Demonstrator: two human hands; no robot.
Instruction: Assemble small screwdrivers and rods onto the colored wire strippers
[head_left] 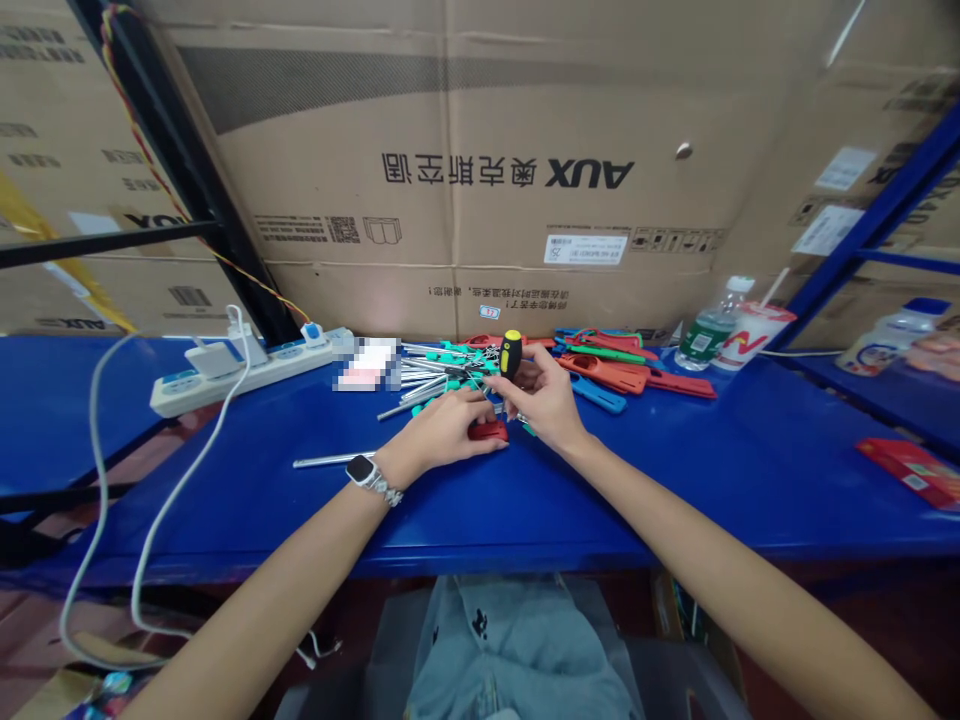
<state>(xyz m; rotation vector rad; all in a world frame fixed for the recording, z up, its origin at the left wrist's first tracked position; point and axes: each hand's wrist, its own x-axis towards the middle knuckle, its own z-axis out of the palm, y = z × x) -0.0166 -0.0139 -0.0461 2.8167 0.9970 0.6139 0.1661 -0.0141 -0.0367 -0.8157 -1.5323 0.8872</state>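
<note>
My right hand [551,400] is closed on a screwdriver [511,352] with a yellow and black handle, held upright, handle end up. My left hand [442,430] is closed on a red plastic casing [489,431] and rests low over the table. The screwdriver's tip is hidden between the hands, close to the casing. A metal tube [330,461] lies to the left, passing behind my left wrist; whether it joins the casing is hidden. Just beyond my hands is a pile of metal tubes with green ends [435,375]. Orange casings [609,373] and a blue casing [600,394] lie right of my right hand.
A white power strip [255,370] with plugs and cables lies at the back left. A water bottle [709,325] and a red-and-white cup [752,335] stand at the back right. A red packet [911,472] lies far right. Cardboard boxes [480,110] wall off the back.
</note>
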